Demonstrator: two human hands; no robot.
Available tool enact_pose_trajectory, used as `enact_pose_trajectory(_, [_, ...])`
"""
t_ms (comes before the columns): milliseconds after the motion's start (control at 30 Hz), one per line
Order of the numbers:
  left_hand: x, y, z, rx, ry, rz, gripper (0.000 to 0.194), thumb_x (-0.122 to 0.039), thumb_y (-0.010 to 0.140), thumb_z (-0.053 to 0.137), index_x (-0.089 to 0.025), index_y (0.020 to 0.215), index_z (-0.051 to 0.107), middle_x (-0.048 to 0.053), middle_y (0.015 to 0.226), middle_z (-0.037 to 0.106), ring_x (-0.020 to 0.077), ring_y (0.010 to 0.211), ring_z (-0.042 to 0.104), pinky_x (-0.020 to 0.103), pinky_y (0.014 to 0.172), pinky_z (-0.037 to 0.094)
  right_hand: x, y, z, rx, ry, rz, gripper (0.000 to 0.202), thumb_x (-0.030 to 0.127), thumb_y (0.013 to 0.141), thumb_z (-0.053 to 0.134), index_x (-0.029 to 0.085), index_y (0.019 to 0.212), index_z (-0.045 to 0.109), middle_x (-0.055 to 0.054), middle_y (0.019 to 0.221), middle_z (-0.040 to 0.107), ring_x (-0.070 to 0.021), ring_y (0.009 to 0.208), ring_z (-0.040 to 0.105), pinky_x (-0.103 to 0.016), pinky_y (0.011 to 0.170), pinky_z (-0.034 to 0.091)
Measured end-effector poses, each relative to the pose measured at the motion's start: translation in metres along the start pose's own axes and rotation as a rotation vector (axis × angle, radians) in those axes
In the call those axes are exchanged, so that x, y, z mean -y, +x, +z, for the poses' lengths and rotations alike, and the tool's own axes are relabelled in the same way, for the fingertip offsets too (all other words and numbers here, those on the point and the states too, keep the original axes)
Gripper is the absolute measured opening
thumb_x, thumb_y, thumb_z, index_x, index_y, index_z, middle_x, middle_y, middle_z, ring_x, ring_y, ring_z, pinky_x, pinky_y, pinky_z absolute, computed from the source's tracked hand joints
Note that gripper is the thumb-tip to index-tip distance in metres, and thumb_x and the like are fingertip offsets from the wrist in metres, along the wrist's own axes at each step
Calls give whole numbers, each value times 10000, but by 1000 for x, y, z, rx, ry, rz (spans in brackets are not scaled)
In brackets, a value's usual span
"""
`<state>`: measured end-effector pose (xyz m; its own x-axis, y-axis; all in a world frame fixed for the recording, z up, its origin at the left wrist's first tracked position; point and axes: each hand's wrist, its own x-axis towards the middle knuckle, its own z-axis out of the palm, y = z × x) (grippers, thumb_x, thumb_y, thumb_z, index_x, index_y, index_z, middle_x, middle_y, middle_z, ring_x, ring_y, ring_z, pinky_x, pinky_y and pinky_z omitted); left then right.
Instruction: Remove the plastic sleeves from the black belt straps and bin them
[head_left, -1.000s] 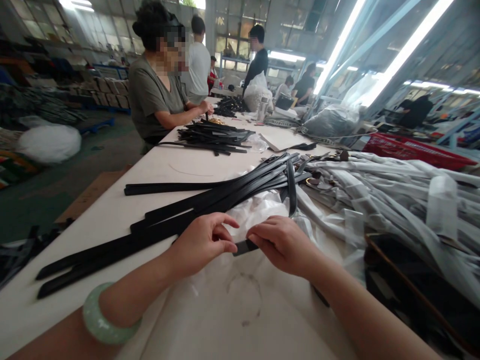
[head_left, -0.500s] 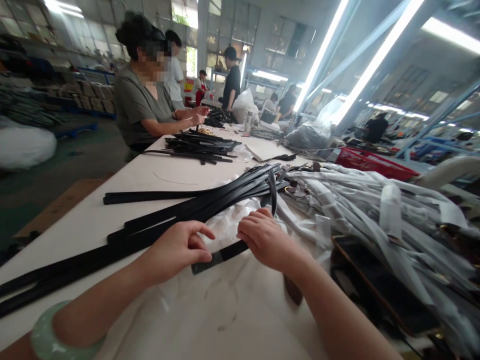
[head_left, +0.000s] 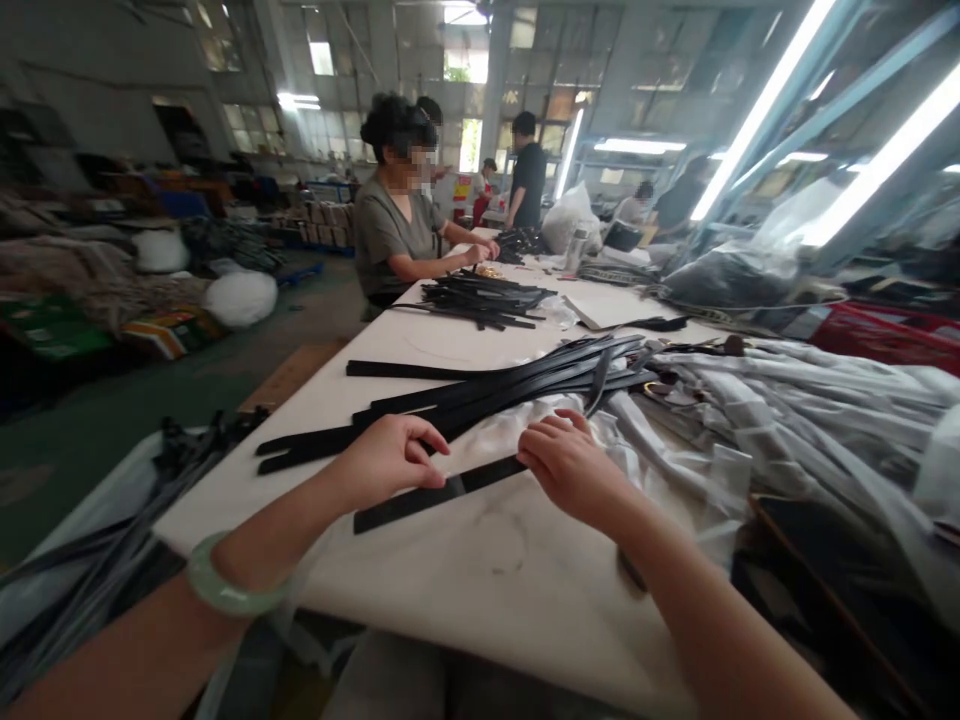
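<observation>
A flat black strap lies slantwise near the table's front, with a greyer patch partway along it. My right hand is closed over its far right end, fingers curled down so the tips are hidden. Over the strap's middle hovers my left hand, thumb and forefinger curved with a gap between them; the thumb tip is close to the strap, and I cannot tell whether it touches. A green bangle circles my left wrist. Just beyond the hands rests a bundle of long black straps beside crumpled clear plastic.
White-wrapped straps are heaped on the right, near a dark flat object. More black straps lie farther along the white table. A co-worker works at its left side. Below left stands a bin of straps.
The view has swung left, so things appear farther right and the table's front edge shows. My left thumb and forefinger have come closer together; more of the strap's left end is visible.
</observation>
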<state>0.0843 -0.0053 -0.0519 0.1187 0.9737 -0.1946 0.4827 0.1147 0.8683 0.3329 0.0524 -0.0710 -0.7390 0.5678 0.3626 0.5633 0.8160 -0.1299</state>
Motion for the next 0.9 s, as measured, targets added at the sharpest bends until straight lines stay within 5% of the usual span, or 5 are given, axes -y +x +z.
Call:
enact_pose_trajectory(200, [-2,-21,17,48,-80,24,332,-188,589,706,-133,913,660,23,652,707,181,633,647,221,560,415,47,-2,8,0,102,-191,195,249,956,453,198,794,550,-24,777,601,-184,834,520,-388,958,263])
enact_pose_trajectory(400, [2,-43,5,-91,26,-42,309,-227,607,717,-137,899,670,19,640,706,172,598,634,222,540,386,14,-6,6,12,4,-101,218,250,939,430,207,768,558,-27,724,613,-211,836,547,-473,1006,194])
enact_pose_trajectory(600, [-3,-40,23,-25,-26,12,301,-201,604,711,-128,891,656,28,648,706,180,612,642,222,542,407,44,-8,8,69,88,-234,168,271,913,535,201,762,558,-22,748,624,-202,840,543,-424,994,239])
enact_pose_trajectory(800, [7,-48,7,-135,122,-27,270,-226,625,700,-131,876,669,44,653,714,198,620,651,235,542,398,-2,-10,-2,45,-44,-98,169,279,895,558,210,745,596,-21,699,623,-225,818,564,-498,997,202])
enact_pose_trajectory(900, [7,-45,10,-154,105,-15,283,-234,622,694,-131,884,666,44,655,714,195,610,645,234,535,393,10,-6,0,34,-17,-118,182,265,898,566,201,729,588,-30,723,631,-220,826,554,-458,982,245])
